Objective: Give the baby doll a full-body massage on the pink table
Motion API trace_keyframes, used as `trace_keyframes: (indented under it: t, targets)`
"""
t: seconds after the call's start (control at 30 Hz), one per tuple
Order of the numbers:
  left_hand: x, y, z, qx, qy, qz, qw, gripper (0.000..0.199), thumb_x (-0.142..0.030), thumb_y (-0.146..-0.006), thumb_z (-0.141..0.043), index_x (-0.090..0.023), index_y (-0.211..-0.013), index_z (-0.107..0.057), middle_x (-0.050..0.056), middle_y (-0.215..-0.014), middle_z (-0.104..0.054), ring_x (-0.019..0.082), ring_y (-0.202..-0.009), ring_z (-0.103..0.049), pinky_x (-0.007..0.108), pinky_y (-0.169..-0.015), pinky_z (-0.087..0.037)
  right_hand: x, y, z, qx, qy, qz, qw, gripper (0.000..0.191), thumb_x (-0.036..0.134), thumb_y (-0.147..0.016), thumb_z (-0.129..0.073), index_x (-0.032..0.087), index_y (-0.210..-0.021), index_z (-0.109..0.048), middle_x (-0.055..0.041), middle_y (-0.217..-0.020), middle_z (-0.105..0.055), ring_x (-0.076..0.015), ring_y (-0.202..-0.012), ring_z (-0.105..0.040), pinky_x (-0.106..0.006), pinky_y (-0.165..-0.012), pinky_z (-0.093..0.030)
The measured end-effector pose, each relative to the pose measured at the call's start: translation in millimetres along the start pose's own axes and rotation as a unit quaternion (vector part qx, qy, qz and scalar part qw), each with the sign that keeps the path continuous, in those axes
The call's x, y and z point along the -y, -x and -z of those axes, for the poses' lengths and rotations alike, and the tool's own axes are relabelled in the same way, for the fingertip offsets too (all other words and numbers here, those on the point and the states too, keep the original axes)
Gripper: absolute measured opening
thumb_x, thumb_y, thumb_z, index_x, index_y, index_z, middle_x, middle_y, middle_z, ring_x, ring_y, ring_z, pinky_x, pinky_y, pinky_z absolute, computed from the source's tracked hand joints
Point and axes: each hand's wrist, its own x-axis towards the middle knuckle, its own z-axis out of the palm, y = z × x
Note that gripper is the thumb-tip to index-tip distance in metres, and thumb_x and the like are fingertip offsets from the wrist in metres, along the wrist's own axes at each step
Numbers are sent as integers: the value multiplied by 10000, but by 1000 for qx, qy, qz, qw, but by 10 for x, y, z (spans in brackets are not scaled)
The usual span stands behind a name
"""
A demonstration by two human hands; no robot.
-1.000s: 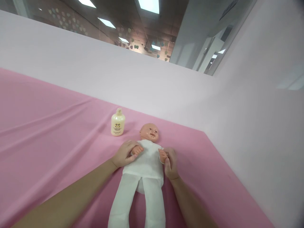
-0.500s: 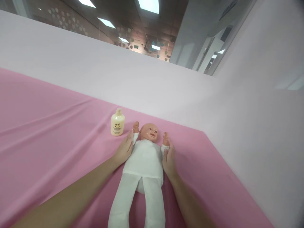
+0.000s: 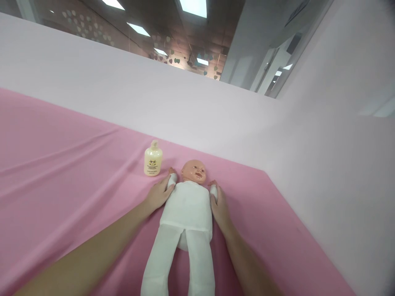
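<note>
A baby doll (image 3: 187, 205) in a white top and white trousers lies on its back, its bald head turned slightly to the right. My left hand (image 3: 158, 195) is closed around the doll's sleeved arm on the left side, thumb toward the torso. On the other side, my right hand (image 3: 221, 209) grips the opposite arm, with the thumb on its inner side. Both small doll hands stick out above my fingers. Just beyond my left hand stands a pale yellow pump bottle (image 3: 152, 161) with a printed label, upright and untouched.
Pink sheeting (image 3: 77, 164) with a few creases covers the surface under the doll. A white wall (image 3: 173, 102) rises behind it and another closes off the right side. Above the back wall, a window (image 3: 173, 37) shows ceiling lights and heart-shaped decorations.
Both doll arms have come down and slightly outward, and their hands sit lower beside the head. My hands have closed more around the arms. The bottle has stayed put.
</note>
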Motion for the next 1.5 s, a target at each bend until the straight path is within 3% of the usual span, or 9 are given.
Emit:
trace_keyframes:
  t: [0.17,0.37,0.57,0.67,0.87,1.07,1.2,1.33,1.5]
  targets:
    - [15,1,4,-2,35,-2,999,668,-513,-981,-373,-187,-1563,-336,133,-1448,-572,358,-1349,-516,525,-1102,-402,74,12,23,-5,-62,-62,996,496,411,-981,-412,238,-1439,-493,-77,-1516,-507,-261,-1427,-436,-514,-1216,-303]
    - [14,4,-43,-66,149,-30,986,679,-393,-950,-491,-217,-1565,-264,120,-1592,-389,298,-1461,-382,481,-1190,-326,172,63,49,-64,-121,-115,984,569,451,-926,-539,232,-1439,-424,-125,-1475,-520,-300,-1340,-520,-523,-1110,-437]
    - [-91,63,-3,-134,140,-133,972,713,-331,-929,-540,-236,-1553,-207,144,-1476,-465,282,-1337,-484,505,-1128,-387,268,130,61,-109,-155,-33,981,739,412,-926,-595,263,-1536,-205,-144,-1370,-535,-254,-1199,-595,-460,-1004,-516]
    - [-144,124,37,-159,77,-179,968,606,-354,-902,-587,-202,-1446,-367,138,-1284,-559,299,-1204,-536,525,-1064,-421,292,168,48,-131,-117,29,984,681,363,-906,-631,235,-1487,-299,-149,-1356,-521,-255,-1224,-556,-476,-1054,-470]
    - [-219,172,47,-100,61,-221,968,484,-396,-862,-641,-196,-1279,-497,137,-1300,-554,305,-1226,-537,478,-1036,-464,351,224,56,-62,-34,138,988,339,273,-870,-612,222,-1191,-516,-82,-1074,-583,-229,-995,-576,-425,-895,-518]
    - [-249,180,77,-69,72,-181,978,394,-412,-855,-623,-203,-1181,-546,115,-1140,-634,278,-1076,-600,446,-968,-499,398,243,79,-45,-8,146,988,224,299,-856,-600,234,-1058,-530,-60,-956,-552,-225,-889,-554,-406,-808,-519]
    - [-263,193,76,-74,51,-197,976,385,-450,-887,-592,-194,-1173,-559,126,-1105,-635,282,-1056,-595,452,-953,-501,328,225,33,-49,2,124,991,386,361,-916,-559,220,-1267,-482,-128,-1173,-580,-286,-1116,-567,-499,-989,-494]
    - [-217,143,34,-92,40,-201,975,447,-393,-992,-437,-169,-1378,-471,161,-1340,-552,295,-1270,-517,474,-1101,-421,287,168,-1,-50,19,59,997,634,422,-999,-425,211,-1551,-195,-175,-1569,-320,-318,-1473,-303,-592,-1201,-278]
    - [-86,45,-43,-76,2,-165,983,544,-307,-1027,-299,-226,-1565,-301,152,-1565,-335,300,-1462,-339,498,-1167,-357,303,123,-1,-54,34,22,998,741,446,-1027,-354,201,-1611,29,-178,-1650,-169,-326,-1536,-170,-614,-1219,-211]
